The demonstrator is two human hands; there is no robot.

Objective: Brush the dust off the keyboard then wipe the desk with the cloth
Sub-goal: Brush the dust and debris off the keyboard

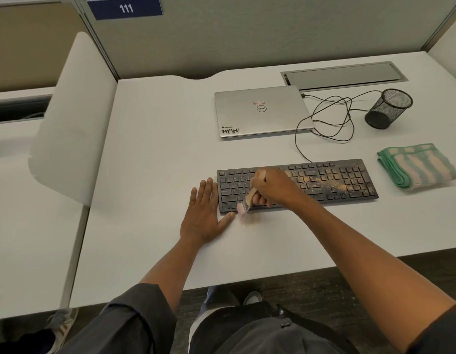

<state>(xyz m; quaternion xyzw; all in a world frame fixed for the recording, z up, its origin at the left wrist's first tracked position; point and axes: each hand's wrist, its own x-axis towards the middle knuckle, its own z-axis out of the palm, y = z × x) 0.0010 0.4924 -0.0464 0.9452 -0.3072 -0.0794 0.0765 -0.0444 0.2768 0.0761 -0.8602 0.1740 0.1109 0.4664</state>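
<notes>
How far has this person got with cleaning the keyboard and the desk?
Early on. The left end of the keyboard looks mostly dust-free. The right hand grips the brush at the near left edge, while the left hand lies flat on the desk beside it. Tan dust still covers the middle and right keys. The cloth lies folded, so wiping is all still ahead.

Grey partition panels enclosing the cubicle — blue plate reading 111 | white side divider standing at left | dark carpet showing below.
</notes>
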